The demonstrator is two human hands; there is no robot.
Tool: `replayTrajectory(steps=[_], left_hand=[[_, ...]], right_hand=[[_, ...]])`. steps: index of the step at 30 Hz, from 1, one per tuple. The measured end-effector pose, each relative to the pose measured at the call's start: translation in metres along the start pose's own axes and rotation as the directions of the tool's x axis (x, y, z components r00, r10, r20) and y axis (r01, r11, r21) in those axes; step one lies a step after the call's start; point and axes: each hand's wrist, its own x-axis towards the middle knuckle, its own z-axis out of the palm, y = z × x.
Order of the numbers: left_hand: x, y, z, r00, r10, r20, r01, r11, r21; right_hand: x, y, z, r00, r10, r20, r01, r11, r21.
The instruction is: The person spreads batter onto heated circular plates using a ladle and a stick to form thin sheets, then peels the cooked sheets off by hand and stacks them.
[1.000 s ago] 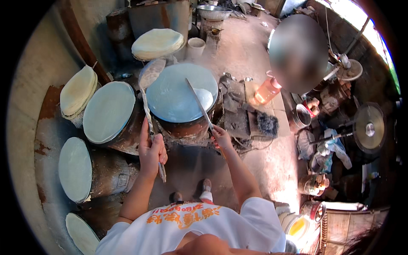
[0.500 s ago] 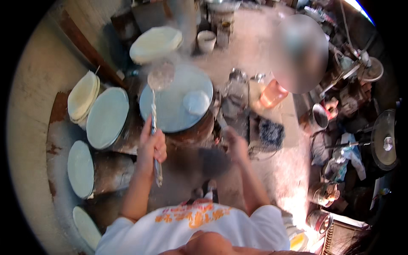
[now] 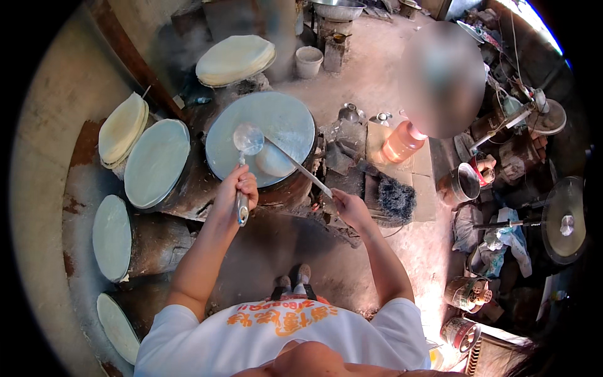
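My left hand (image 3: 239, 187) is closed around the handle of a metal ladle (image 3: 249, 137), whose round bowl hangs over a large round griddle (image 3: 226, 125). Gripped in my right hand (image 3: 350, 208) is a long thin spatula (image 3: 301, 169). Its blade slants across the griddle's right part, with the tip close beside the ladle bowl. A pale thin layer covers the griddle. Partly under the blade lies a rounder, whiter patch (image 3: 274, 161); whether it is batter or a separate object I cannot tell.
Left of the griddle stand more round pale-topped drums (image 3: 157, 163). Stacks of thin flatbreads (image 3: 235, 60) sit behind and at far left. To the right are a dark brush (image 3: 396, 200), a pinkish jug (image 3: 403, 143) and a metal bucket (image 3: 461, 182). A blurred person (image 3: 443, 78) is beyond.
The ladle has come down and nearer to me, from the griddle's far side to over its middle. The spatula's blade now reaches across the griddle. Steam has thinned.
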Motion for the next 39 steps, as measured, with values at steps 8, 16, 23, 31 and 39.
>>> replayTrajectory(steps=[8,16,23,31,39], left_hand=[[0.019,-0.060,-0.036,0.995,0.089,-0.033,-0.090,0.996,-0.025],[-0.015,-0.063,-0.031,0.910,-0.101,0.402,0.394,0.512,-0.763],[-0.057,-0.079,-0.001,0.865,0.302,0.400,0.102,0.676,-0.730],[-0.119,-0.089,-0.040,0.834,0.486,0.261,-0.035,0.519,-0.854],[-0.306,-0.237,-0.114,0.415,0.885,0.210,-0.684,0.456,-0.569]], right_hand=[[-0.047,-0.067,0.077,0.836,0.456,0.305,-0.524,0.496,0.693],[-0.014,-0.066,0.047,0.975,-0.057,-0.213,0.104,0.971,0.216],[-0.031,-0.005,-0.007,0.964,-0.066,0.257,0.058,0.998,0.039],[-0.006,-0.002,-0.014,0.954,-0.183,0.238,0.196,0.980,-0.029],[0.037,-0.005,0.108,0.522,-0.572,0.633,0.153,0.793,0.590]])
